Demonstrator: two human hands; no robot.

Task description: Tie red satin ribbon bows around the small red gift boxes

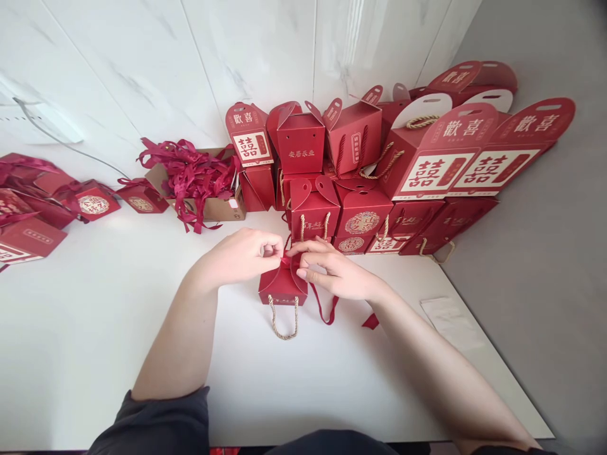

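Observation:
A small red gift box [283,292] stands on the white table [265,385] in front of me, a twisted gold cord handle [284,335] hanging from its near side. At its top, my left hand [249,254] pinches a red ribbon [285,260] between thumb and fingers. My right hand [332,270] is over the box's right side, index finger reaching to the ribbon at the top and thumb held apart. Loose ribbon trails from the box's right side onto the table, and a ribbon end [371,321] shows beside my right forearm. My fingers partly hide the box top.
Stacked red gift boxes [363,215] stand behind and to the right. A cardboard box [227,212] full of red ribbons [194,174] is at back left. More ribboned boxes [35,196] sit far left. White paper [450,322] lies near the grey wall [535,253] on the right.

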